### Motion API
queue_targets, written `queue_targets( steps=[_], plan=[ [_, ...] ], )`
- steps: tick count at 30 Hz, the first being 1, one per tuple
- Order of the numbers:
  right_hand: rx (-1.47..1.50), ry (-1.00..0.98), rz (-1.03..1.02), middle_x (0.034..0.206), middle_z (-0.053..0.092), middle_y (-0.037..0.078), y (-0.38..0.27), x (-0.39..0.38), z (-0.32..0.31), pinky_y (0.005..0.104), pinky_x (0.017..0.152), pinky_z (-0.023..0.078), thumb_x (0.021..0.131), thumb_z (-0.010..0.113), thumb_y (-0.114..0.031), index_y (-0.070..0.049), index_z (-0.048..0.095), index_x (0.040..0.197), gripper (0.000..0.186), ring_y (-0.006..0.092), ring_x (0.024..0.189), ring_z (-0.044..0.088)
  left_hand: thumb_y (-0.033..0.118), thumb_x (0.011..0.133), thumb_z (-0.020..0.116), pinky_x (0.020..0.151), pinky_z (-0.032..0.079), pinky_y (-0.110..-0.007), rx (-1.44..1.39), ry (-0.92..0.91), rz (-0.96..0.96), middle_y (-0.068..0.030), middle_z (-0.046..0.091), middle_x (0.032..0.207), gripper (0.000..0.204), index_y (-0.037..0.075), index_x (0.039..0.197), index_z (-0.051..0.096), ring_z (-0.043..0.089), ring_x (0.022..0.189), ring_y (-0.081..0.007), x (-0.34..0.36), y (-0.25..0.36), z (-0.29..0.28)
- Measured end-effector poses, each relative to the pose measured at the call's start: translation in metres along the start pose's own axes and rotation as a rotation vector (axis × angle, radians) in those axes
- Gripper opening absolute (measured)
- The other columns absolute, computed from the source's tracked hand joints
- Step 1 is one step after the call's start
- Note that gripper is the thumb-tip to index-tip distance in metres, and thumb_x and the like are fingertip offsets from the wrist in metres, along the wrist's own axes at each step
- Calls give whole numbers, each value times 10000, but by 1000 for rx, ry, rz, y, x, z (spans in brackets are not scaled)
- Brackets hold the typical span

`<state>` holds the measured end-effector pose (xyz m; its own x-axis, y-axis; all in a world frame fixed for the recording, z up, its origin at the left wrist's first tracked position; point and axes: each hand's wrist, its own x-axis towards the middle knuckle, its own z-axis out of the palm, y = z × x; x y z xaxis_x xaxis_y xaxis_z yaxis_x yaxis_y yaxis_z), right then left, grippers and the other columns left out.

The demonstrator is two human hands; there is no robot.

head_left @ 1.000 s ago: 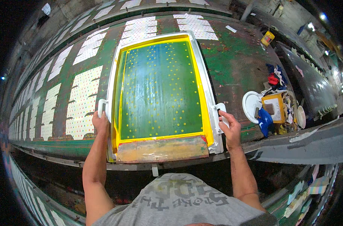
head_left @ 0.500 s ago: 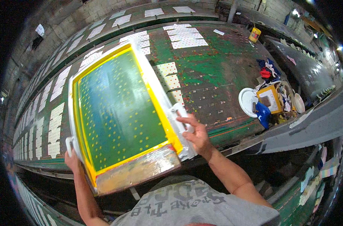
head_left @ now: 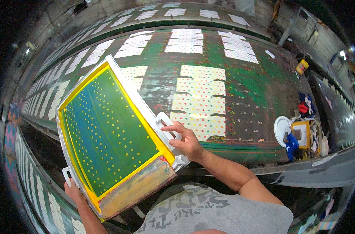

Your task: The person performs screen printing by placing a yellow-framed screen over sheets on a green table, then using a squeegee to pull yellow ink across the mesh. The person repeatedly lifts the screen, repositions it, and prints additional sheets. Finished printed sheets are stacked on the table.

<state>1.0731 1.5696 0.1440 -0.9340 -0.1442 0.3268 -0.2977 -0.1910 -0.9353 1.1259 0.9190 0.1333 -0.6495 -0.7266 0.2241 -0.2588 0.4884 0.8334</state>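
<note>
A large screen printing frame point(head_left: 111, 132) is held up in front of me, tilted, at the left. It has a white rim, a yellow border and a green mesh dotted with small yellow spots. My right hand point(head_left: 186, 142) grips the white handle on its right side. My left hand point(head_left: 73, 192) is closed round the white handle at its lower left. A tan, stained board point(head_left: 136, 189) runs along the edge nearest me. Just right of the frame, white fabric pieces point(head_left: 200, 101) with multicoloured dots lie on the long green table point(head_left: 245, 93).
More rows of pale pieces point(head_left: 239, 46) stretch over the table's far side. At the right stand a white round lid point(head_left: 281, 131), a yellow box point(head_left: 301, 133) and a blue rag point(head_left: 291, 146). Farther back is a yellow container point(head_left: 302, 66). A second table lies behind me at lower left.
The view has turned left. Both hands have carried the screen frame leftward off the table's near part, so the dotted fabric pieces beside it now show more fully.
</note>
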Motion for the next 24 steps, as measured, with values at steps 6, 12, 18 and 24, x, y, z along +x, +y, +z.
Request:
queue_targets(
  steps=[6,12,18,24],
  plan=[
    [101,-69,37,1402,591,111,15,43,70,368,1216,351,870,679,-104,-26,728,1392,530,238,1341,547,139,1062,723,870,539,-374,26,117,24,-75,730,1046,228,-38,1206,721,658,927,-188,39,-51,-34],
    [46,-119,40,1446,630,143,29,85,134,377,1242,340,875,700,-124,-20,739,1387,524,263,1395,548,119,1057,722,826,520,-332,-187,150,-18,-35,726,1009,176,-28,1150,749,646,901,-138,83,-100,-66],
    [70,-219,-22,1439,646,153,59,121,190,405,1278,302,880,667,-127,12,724,1393,535,268,1418,544,101,1049,725,784,499,-307,-200,286,-52,-6,699,953,127,4,1127,747,616,846,-112,74,-139,-94],
    [26,-416,49,1524,628,179,79,162,215,417,1300,331,884,583,-34,68,668,1434,566,278,1469,553,132,1067,710,735,476,-312,-269,409,-124,5,682,913,135,12,1118,747,591,813,-100,21,-153,-122]
  ],
)
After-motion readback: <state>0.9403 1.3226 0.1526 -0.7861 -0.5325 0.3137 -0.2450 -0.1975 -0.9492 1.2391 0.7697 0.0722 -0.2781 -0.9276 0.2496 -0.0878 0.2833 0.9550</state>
